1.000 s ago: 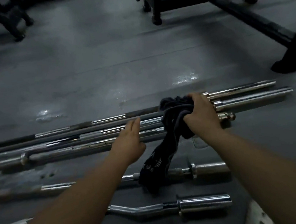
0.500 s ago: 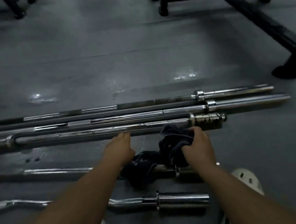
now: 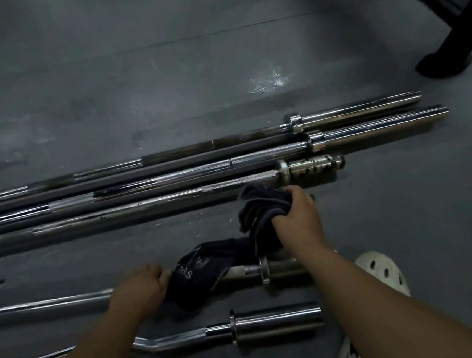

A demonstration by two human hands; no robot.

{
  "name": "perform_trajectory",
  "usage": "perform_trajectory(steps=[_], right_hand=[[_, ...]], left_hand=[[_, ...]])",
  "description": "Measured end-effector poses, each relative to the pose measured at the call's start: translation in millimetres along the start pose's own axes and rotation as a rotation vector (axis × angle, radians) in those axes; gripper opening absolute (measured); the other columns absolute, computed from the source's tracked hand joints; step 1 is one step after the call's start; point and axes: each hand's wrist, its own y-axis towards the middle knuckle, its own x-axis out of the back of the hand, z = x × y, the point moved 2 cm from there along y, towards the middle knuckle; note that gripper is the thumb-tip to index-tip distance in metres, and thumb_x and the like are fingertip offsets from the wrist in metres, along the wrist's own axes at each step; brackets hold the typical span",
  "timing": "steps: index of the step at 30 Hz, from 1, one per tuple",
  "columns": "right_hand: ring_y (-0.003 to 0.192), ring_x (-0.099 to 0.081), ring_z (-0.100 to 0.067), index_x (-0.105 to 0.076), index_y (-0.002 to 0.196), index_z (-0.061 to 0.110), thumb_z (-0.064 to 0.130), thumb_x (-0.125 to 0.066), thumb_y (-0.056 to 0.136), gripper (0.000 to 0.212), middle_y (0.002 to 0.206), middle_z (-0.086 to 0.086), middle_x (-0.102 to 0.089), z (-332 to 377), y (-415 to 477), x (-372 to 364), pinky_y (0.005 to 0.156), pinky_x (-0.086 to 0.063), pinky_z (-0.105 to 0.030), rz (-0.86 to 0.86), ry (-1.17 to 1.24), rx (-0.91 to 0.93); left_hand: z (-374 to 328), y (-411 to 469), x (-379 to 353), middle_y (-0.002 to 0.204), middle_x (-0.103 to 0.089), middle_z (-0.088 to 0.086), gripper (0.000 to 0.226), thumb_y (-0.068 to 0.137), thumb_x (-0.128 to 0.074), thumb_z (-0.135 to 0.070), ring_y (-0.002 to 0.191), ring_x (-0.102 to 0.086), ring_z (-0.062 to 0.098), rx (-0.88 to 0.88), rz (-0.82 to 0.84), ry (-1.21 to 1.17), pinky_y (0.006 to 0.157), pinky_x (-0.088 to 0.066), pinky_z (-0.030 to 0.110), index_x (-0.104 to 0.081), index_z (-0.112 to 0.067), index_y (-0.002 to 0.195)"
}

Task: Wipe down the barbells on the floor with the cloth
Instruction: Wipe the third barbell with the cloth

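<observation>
Five bars [image 3: 227, 162] lie on the floor [image 3: 162, 85]. Our right hand [image 3: 296, 222] grips the bunched cloth [image 3: 200, 269] just short of the three far bars. Its tail drapes over the fourth bar [image 3: 53, 304], where our left hand [image 3: 141, 289] rests, touching the tail; whether it grips, we cannot tell.

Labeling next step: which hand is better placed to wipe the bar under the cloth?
Likely right. The right hand grips the bunched cloth, which drapes over that bar. The left hand sits at the cloth's tail, better for steadying.
</observation>
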Motion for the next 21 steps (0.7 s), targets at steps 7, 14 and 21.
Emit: perform_trajectory(steps=[7,14,21], right_hand=[[0.100,-0.056,-0.021,-0.054,0.121,0.026,0.006,-0.060,0.077,0.048,0.119,0.000,-0.051,8.8,22.5,-5.4,0.087,-0.052,-0.037,-0.036,0.062,0.008],[0.080,-0.059,-0.020,-0.059,0.082,0.026,0.014,-0.054,0.067,0.020,0.084,0.002,-0.064,16.4,48.7,17.0,0.075,-0.049,-0.034,-0.311,0.468,-0.121],[0.067,-0.054,-0.010,-0.058,0.080,0.025,0.015,-0.050,0.065,0.020,0.078,0.004,-0.063,24.3,74.5,35.9,0.063,-0.045,-0.025,-0.309,0.349,-0.017]], left_hand=[[-2.1,-2.1,3.6,0.116,-0.065,0.008,0.028,0.100,-0.039,-0.039,0.103,-0.061,0.026,0.089,-0.025,-0.114,0.080,-0.045,0.032,-0.058,-0.020,0.108],[-59.2,65.8,96.3,0.132,-0.052,0.009,0.050,0.089,-0.055,-0.034,0.121,-0.049,0.031,-0.058,-0.438,-0.279,0.097,-0.043,0.041,-0.048,-0.015,0.135],[-41.1,124.7,87.4,0.142,-0.048,0.005,0.068,0.082,-0.060,-0.044,0.130,-0.045,0.027,-0.112,-0.310,-0.077,0.106,-0.038,0.040,-0.041,-0.021,0.143]])
